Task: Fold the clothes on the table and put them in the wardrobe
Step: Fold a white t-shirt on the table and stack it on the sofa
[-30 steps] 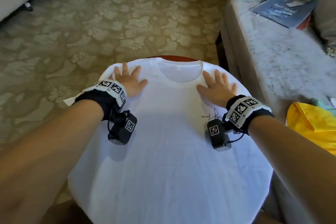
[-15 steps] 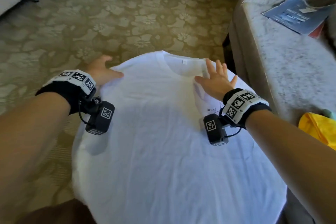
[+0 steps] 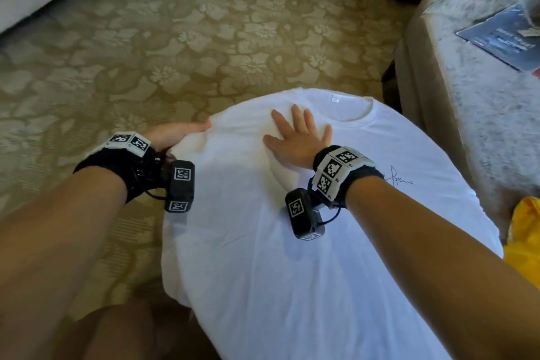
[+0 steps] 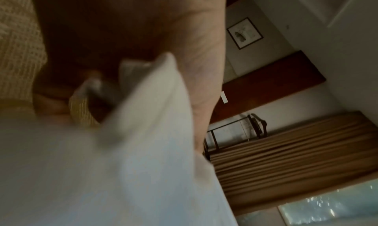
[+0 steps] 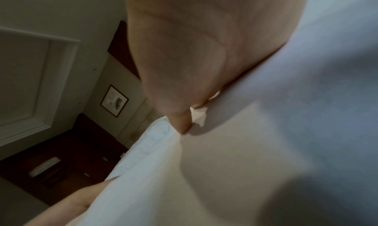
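A white T-shirt [image 3: 292,257] lies spread face up over a round table, covering it so fully that none of the tabletop shows; the collar [image 3: 347,114] sits at the table's far edge and the hem hangs off the near edge toward the person. A small handwritten-style print [image 3: 399,178] marks the chest on the right side.

The right hand [image 3: 298,140] lies flat on the shirt just left of the collar, fingers straight and spread, palm pressing the fabric down. The right wrist view shows the same thing from below: a fingertip [image 5: 182,126] touching white cloth.

The left hand [image 3: 172,134] is at the table's far left edge, where it grips the shirt's shoulder area; the thumb lies along the top of the cloth and the fingers curl beneath it. In the left wrist view a bunched fold of white fabric [image 4: 155,87] rises against the palm (the picture is blurred, so the exact pinch is hard to read).

Both wrists wear black bands with coded markers and a small camera.

To the right of the table stands a grey sofa [image 3: 467,114] with a dark blue booklet [image 3: 508,38] on it, and a yellow garment [image 3: 523,245] lies beside the table's right edge. Patterned carpet [image 3: 175,47] covers the floor.
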`<action>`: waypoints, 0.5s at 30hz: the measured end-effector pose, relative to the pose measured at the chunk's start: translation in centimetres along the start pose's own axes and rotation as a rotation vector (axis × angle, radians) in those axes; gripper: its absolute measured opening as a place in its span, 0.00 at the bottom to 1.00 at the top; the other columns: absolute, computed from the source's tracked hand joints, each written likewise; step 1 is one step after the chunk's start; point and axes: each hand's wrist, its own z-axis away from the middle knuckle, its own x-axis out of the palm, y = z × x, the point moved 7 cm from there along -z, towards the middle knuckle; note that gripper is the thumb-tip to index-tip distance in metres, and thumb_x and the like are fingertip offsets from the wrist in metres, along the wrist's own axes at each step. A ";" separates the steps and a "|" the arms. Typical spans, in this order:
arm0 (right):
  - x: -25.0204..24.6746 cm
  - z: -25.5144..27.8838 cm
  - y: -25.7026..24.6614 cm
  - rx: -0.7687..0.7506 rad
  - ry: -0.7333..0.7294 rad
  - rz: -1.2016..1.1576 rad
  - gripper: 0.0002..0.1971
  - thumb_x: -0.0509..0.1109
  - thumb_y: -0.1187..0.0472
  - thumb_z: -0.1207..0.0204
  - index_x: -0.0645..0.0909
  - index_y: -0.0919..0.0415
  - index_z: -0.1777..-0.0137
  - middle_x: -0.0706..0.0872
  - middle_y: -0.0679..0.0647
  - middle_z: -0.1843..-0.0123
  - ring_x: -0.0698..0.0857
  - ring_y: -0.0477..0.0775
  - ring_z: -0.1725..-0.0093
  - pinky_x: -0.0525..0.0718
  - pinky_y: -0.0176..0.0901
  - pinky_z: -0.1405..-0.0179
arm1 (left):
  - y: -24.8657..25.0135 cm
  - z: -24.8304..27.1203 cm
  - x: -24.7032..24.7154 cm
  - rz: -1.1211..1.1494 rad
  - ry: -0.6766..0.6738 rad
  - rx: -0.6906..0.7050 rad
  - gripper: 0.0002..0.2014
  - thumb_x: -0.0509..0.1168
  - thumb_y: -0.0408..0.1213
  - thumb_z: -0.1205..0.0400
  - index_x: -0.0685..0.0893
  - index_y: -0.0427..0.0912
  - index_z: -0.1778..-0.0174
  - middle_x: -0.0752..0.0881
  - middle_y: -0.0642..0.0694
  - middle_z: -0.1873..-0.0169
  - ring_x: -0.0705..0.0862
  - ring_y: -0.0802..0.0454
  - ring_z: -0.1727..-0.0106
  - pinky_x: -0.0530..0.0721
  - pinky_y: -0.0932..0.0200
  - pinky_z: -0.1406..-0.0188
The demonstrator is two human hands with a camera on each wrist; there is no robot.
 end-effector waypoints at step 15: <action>-1.4 -0.8 0.1 -0.060 0.056 -0.115 0.32 0.51 0.38 0.16 0.45 0.37 0.14 0.39 0.47 0.11 0.37 0.52 0.13 0.36 0.70 0.20 | 11.7 6.1 3.5 0.053 -0.100 0.469 0.08 0.63 0.36 0.15 0.81 0.37 0.59 0.86 0.46 0.69 0.85 0.55 0.68 0.82 0.65 0.70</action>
